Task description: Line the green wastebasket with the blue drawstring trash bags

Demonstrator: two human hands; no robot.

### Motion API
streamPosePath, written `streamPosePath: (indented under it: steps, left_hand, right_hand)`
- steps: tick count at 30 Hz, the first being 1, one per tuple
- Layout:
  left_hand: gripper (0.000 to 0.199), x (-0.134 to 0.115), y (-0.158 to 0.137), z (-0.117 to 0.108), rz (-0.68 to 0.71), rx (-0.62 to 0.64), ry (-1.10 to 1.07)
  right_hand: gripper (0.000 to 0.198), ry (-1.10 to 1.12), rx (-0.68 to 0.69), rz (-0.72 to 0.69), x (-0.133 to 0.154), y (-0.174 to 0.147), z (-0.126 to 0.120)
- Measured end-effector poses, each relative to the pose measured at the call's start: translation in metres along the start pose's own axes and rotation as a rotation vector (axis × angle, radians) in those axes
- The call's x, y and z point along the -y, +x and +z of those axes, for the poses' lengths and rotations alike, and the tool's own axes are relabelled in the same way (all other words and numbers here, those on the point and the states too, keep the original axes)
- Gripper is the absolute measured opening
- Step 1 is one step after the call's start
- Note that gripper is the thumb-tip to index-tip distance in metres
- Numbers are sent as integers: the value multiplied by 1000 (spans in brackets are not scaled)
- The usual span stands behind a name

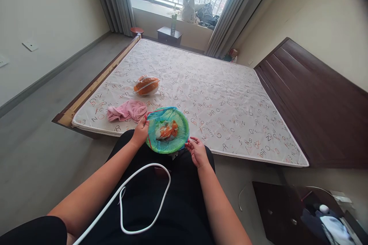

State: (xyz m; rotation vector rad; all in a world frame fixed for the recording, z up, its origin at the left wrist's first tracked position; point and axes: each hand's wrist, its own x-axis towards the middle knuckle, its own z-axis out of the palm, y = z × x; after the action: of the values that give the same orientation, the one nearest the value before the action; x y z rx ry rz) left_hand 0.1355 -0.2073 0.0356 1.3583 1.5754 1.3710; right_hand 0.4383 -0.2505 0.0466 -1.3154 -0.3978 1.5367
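A green wastebasket (185, 116) sits in front of my lap at the bed's edge, lined with a translucent blue-green trash bag (165, 114). Crumpled orange and white wrappers (169, 131) lie in the bottom. A red drawstring runs around the bag at the rim. My left hand (140, 133) is closed on the bag and rim at the left side. At the right side, my right hand (197, 151) pinches the red drawstring (188, 141) between thumb and fingers. Close beyond my left hand, a pink cloth (128, 111) lies bunched on the mattress.
An orange-and-white item in clear plastic (146, 85) rests on the lettered mattress (212, 92). A white cable (140, 232) loops over my lap. A dark nightstand (263, 206) with several items stands at lower right. The dark headboard (310, 111) rises at right.
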Motion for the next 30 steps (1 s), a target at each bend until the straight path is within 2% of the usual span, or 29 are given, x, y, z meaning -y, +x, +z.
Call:
streamPosePath:
  steps: [12, 22, 26, 30]
  left_hand:
    - [53, 5, -1, 2, -140, -22, -206]
    - [52, 13, -1, 6, -179, -49, -201]
    - [50, 15, -6, 13, -254, -44, -213]
    - [47, 13, -13, 23, -241, -52, -198]
  right_hand:
    - [44, 58, 17, -13, 19, -16, 12]
    - [47, 109, 133, -34, 30, -24, 15]
    - [49, 94, 142, -44, 26, -23, 18]
    - [53, -31, 105, -162, 12, -25, 28]
